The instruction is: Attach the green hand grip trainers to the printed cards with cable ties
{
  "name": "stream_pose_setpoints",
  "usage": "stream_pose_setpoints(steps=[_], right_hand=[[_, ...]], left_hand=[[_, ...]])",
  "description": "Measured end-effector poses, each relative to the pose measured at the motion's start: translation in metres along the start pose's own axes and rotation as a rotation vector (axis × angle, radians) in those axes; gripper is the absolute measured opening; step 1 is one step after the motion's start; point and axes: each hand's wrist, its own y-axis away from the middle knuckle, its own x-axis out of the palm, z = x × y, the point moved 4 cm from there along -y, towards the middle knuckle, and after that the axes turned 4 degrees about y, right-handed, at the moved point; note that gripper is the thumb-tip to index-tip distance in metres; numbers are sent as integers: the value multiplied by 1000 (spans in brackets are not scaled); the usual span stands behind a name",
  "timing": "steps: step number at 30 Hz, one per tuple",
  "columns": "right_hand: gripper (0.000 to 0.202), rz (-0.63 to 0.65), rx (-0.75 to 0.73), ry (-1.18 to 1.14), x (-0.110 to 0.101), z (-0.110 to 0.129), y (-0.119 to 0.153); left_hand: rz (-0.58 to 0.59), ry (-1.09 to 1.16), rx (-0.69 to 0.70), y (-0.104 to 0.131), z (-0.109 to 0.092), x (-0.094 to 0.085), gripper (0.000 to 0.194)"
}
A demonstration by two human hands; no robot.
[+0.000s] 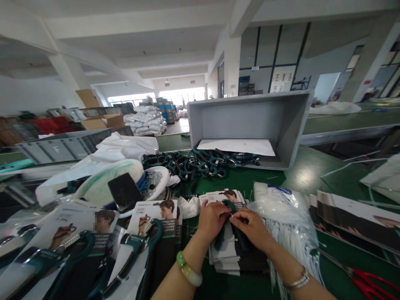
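- Left hand (215, 218): narrow, touching the hand grip (229, 204); cannot tell what it pinches.
- Right hand (252, 228): narrow, pinching a white tie (231, 215).
- Card stack (225, 255): beneath, toward the counter's (240, 181) near edge.

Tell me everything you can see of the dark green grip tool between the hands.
The grip tool is dark green and plastic-looking, with a curved top and two handles spreading apart toward the wearer. It appears to lie on a stack of printed cards. Fingertips of the left hand and right hand meet at its upper part, hiding its middle, so any spring there cannot be made out.
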Motion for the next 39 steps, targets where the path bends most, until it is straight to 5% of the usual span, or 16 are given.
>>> stream_pose_setpoints(steps=[17, 26, 30, 35, 39], right_hand=[[28, 118, 157, -89, 7, -9, -7], [11, 30, 177, -30, 12, -15, -9], [9, -71, 142, -24, 11, -13, -6], [13, -202, -100, -71, 4, 2, -1], [16, -77, -112, 170, 5, 14, -5]], left_hand=[[-34, -39, 38, 4, 0, 2, 23], [15, 193, 89, 11, -5, -8, 19], [-83, 120, 105, 9, -8, -3, 13], [-325, 68, 187, 15, -21, -7, 12], [-426, -4, 211, 23, -32, -9, 15]])
